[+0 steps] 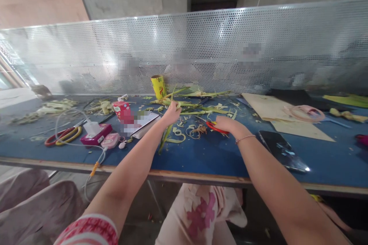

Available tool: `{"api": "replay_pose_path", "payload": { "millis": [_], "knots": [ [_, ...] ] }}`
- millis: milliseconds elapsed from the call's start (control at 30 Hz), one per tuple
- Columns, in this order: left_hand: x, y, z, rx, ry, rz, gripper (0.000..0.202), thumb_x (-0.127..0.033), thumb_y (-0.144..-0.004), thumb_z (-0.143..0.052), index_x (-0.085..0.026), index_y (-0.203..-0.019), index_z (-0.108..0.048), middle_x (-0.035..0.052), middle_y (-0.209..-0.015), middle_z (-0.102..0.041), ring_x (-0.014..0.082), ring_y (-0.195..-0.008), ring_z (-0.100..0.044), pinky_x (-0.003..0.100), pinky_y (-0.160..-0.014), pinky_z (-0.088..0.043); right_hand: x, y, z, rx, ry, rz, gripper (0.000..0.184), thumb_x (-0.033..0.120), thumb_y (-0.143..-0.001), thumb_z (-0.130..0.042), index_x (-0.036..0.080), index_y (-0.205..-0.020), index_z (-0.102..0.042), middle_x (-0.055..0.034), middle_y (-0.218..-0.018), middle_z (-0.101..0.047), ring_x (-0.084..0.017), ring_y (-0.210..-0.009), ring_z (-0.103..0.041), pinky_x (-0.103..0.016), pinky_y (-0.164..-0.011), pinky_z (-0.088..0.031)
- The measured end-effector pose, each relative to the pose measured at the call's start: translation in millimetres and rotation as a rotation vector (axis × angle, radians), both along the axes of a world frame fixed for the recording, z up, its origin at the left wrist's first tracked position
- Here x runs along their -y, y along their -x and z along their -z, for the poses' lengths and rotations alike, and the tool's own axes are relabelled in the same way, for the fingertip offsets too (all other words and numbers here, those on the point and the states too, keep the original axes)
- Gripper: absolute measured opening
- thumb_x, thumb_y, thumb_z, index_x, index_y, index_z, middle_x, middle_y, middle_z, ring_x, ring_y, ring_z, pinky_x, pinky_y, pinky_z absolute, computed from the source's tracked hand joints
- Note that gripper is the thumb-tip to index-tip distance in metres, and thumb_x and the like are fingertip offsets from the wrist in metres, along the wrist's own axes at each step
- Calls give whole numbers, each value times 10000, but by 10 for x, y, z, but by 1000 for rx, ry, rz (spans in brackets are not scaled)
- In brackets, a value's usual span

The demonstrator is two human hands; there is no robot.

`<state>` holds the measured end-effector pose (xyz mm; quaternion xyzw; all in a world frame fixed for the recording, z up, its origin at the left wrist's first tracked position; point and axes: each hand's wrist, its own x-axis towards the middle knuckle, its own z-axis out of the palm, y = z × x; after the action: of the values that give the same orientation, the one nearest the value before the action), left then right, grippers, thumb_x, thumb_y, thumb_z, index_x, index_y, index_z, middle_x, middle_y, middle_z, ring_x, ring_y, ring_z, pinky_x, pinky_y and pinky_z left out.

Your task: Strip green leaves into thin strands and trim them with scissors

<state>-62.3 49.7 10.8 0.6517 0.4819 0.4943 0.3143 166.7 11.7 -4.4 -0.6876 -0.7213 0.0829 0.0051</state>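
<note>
My left hand [172, 114] is closed in a pinch on a green plant stem [164, 138], whose leafy lower end hangs down towards the table. My right hand [225, 123] is closed around the red handles of scissors [215, 127]; their blades are hard to make out. Between the hands lie curled pale trimmings [178, 136] and a small brown tangle of fibres [200, 130]. Behind my hands, a loose heap of green stalks [198, 95] spreads across the blue table.
A yellow roll [158, 87] stands by the perforated metal screen [207, 46]. Left are a red carton [122, 111], a purple power block [96, 134], a cable and another pair of scissors [64, 136]. Right are a phone [283, 150] and brown paper [267, 109]. A person's legs [43, 203] show lower left.
</note>
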Motion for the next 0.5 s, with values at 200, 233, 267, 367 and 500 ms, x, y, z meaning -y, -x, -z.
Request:
{"api": "replay_pose_path", "payload": {
  "millis": [200,233,267,367,500],
  "knots": [
    [27,53,25,-349,-175,85,394,-185,-498,-754,-189,-791,-491,72,-886,-530,258,-930,-504,335,-859,-375,-26,-46,-25,-159,-185,93,228,350,-771,-538,151,-675,-595,-127,-661,-630,-214,-589,-578,-290,-519,-354],
    [21,50,37,-383,-186,97,405,-150,-493,-742,-192,-808,-491,77,-890,-535,266,-926,-512,340,-855,-379,-19,-43,-35,-231,-219,126,217,358,-770,-550,152,-707,-585,-115,-657,-626,-205,-581,-571,-286,-518,-351],
    [12,47,52,-420,-200,109,385,-115,-516,-709,-193,-824,-492,80,-882,-538,268,-915,-521,341,-846,-384,-12,-36,-44,-315,-250,156,214,367,-769,-564,154,-747,-572,-102,-655,-623,-196,-578,-567,-280,-521,-351],
    [-14,31,96,-528,-243,144,307,-50,-612,-553,-189,-877,-487,87,-851,-535,258,-878,-537,341,-811,-395,-3,16,-49,-530,-349,169,237,385,-760,-599,172,-820,-516,-53,-655,-606,-174,-598,-559,-262,-548,-364],
    [38,-20,108,-575,-287,208,318,-41,-641,-471,-184,-925,-469,95,-885,-533,245,-898,-522,343,-809,-395,-14,172,22,-670,-491,100,217,356,-749,-599,202,-811,-460,-9,-654,-565,-169,-624,-546,-272,-592,-395]
  ]
}}
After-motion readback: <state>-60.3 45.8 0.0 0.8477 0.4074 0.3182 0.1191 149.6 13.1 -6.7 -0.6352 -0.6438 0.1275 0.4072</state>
